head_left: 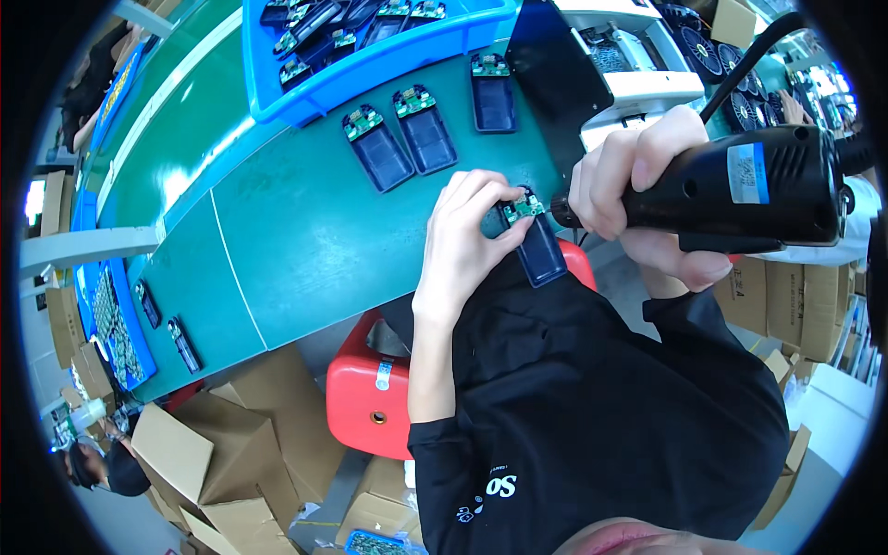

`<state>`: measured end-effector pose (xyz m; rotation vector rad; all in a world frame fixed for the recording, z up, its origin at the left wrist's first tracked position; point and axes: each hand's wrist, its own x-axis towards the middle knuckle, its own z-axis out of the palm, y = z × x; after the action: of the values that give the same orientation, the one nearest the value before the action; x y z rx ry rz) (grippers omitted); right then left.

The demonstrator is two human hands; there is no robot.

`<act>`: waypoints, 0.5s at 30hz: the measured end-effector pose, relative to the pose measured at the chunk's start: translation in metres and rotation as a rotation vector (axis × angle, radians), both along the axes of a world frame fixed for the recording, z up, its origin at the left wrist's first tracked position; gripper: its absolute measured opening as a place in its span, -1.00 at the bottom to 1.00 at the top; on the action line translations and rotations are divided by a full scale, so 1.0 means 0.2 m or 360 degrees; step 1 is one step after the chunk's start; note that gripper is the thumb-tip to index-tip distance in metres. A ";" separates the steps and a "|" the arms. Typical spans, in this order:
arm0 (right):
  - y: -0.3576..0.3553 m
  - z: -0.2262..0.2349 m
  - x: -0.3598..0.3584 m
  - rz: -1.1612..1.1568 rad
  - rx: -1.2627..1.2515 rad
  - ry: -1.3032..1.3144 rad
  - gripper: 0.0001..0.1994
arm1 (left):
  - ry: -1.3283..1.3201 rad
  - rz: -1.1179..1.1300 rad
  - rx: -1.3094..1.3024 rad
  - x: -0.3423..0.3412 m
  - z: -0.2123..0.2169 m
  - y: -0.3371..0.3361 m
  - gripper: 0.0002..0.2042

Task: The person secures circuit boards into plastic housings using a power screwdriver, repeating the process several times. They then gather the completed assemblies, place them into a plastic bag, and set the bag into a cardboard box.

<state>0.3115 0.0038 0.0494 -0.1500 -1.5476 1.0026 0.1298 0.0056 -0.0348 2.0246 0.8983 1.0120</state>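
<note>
At centre frame the left hand point(467, 236) is pinching a dark blue rectangular casing with a small green circuit board point(534, 239) at the teal counter point(305, 231) edge — grip closed on it. The right hand point(638, 185) is wrapping a black electric screwdriver point(740, 185) (bit touching the board). Fastening seems underway — next calls for a steady, square bit.

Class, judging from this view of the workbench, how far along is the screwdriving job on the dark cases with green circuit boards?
Possibly done: three cases lie in a row on the green bench. In hand: the left hand steadies one case while the right hand presses the electric screwdriver to its board. Possibly left: more cases in the blue tray; screws are too small to tell.
</note>
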 end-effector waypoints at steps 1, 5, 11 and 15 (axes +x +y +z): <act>0.01 -0.01 0.00 0.0020 0.0006 -0.0033 -0.23 | -0.0022 -0.0007 0.0004 0.00 0.00 0.00 -0.71; 0.04 -0.03 -0.02 0.0100 0.0035 -0.0166 -0.20 | -0.0007 0.0003 0.0007 -0.01 0.00 0.00 -0.71; 0.04 -0.07 -0.06 0.0100 -0.0050 -0.0140 -0.20 | -0.0021 0.0009 0.0012 -0.01 0.00 -0.01 -0.70; 0.05 -0.07 -0.05 0.0114 -0.0012 -0.0171 -0.20 | -0.0012 0.0005 -0.0002 -0.01 0.00 -0.01 -0.71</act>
<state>0.3012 0.0145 0.0363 -0.1568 -1.6572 1.0714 0.1277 0.0030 -0.0342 2.0176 0.8980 1.0195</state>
